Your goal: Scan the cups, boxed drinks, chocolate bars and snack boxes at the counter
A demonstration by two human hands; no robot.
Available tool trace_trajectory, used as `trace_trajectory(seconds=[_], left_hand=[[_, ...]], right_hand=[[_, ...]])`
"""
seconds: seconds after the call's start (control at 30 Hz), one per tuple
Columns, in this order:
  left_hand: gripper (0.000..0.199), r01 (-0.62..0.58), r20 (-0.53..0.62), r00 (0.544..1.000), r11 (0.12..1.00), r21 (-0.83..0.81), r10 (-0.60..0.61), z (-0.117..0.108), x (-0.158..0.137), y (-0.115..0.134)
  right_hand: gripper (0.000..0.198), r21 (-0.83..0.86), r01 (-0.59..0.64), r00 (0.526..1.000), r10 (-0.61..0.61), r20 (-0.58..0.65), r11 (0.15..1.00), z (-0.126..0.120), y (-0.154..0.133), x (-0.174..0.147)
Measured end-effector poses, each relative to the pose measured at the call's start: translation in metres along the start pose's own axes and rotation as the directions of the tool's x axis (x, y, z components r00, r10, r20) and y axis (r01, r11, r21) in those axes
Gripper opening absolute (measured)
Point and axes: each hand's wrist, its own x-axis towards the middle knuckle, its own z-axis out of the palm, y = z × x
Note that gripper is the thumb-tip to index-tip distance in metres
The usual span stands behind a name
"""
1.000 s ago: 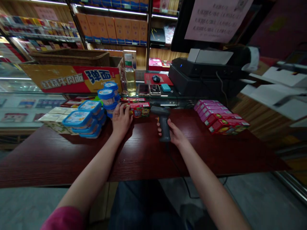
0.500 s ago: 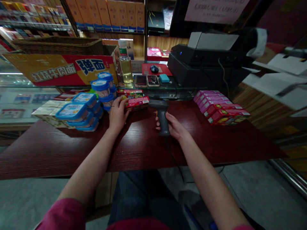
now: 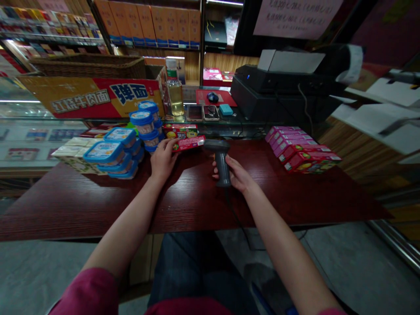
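Observation:
My left hand (image 3: 164, 161) grips the left end of a small red box (image 3: 189, 143), its fingers curled over the top. Behind that box lies another red box (image 3: 180, 130) with pictures on its side. A dark grey barcode scanner (image 3: 223, 168) is in my right hand (image 3: 239, 174), its head pointing left toward the red box and its cable hanging over the table edge. Left of my left hand stand blue-lidded round tubs (image 3: 146, 122), stacked, and blue-lidded rectangular tubs (image 3: 105, 153). Pale patterned packs (image 3: 74, 153) lie beside them.
Pink and red boxes (image 3: 300, 148) form a row on the right of the dark wooden table (image 3: 197, 205). Behind stand a carton (image 3: 78, 98) with a wicker basket, a bottle (image 3: 175, 94), two phones (image 3: 194, 113), a mouse (image 3: 212, 96) and a black printer (image 3: 278, 92).
The red box in my left hand has come slightly away from the box behind it, showing more of that one. The view has shifted a little; my right hand keeps the scanner in place.

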Motion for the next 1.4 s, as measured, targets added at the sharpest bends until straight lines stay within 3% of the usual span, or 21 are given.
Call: trace_trajectory(seconds=[0.3,0.5,0.6,0.73,0.87,0.97,1.1,1.2,1.3,1.4], left_hand=[[0.047,0.01,-0.007,1.0,1.0,0.012,-0.009,0.0,0.0,0.002],[0.048,-0.027,0.009,1.0,0.998,-0.052,0.027,-0.002,0.001,0.0],[0.047,-0.121,0.029,0.991,0.976,-0.183,0.128,-0.002,0.0,0.0],[0.053,-0.17,0.026,0.981,0.926,-0.338,0.19,0.005,-0.003,0.016],[0.053,-0.132,0.126,0.967,0.856,-0.5,0.222,0.022,-0.014,0.062],[0.053,-0.17,0.196,0.917,0.784,-0.597,0.348,0.034,-0.025,0.113],[0.051,-0.29,0.146,0.867,0.721,-0.63,0.477,0.054,-0.039,0.191],[0.05,-0.36,0.127,0.839,0.713,-0.602,0.53,0.074,-0.048,0.248],[0.046,-0.431,0.138,0.801,0.72,-0.544,0.583,0.096,-0.051,0.299],[0.041,-0.488,0.096,0.791,0.717,-0.497,0.605,0.118,-0.045,0.34]], right_hand=[[0.032,0.033,0.005,0.999,-0.006,0.033,0.999,0.002,0.0,0.0],[0.032,0.022,0.009,1.0,-0.008,-0.025,1.0,-0.003,-0.002,-0.003],[0.036,0.03,0.022,0.999,-0.021,-0.036,0.999,-0.014,-0.005,-0.021],[0.042,0.022,0.062,0.997,-0.061,-0.043,0.998,-0.041,-0.014,-0.072],[0.043,-0.001,0.164,0.976,-0.162,-0.147,0.986,-0.076,-0.026,-0.14],[0.04,-0.001,0.293,0.921,-0.282,-0.27,0.956,-0.101,-0.035,-0.188],[0.038,0.013,0.407,0.825,-0.361,-0.435,0.913,-0.13,-0.05,-0.241],[0.043,-0.012,0.454,0.772,-0.401,-0.494,0.891,-0.146,-0.06,-0.272],[0.043,-0.039,0.463,0.763,-0.42,-0.492,0.886,-0.153,-0.066,-0.295],[0.042,-0.043,0.458,0.767,-0.419,-0.486,0.888,-0.155,-0.068,-0.309]])
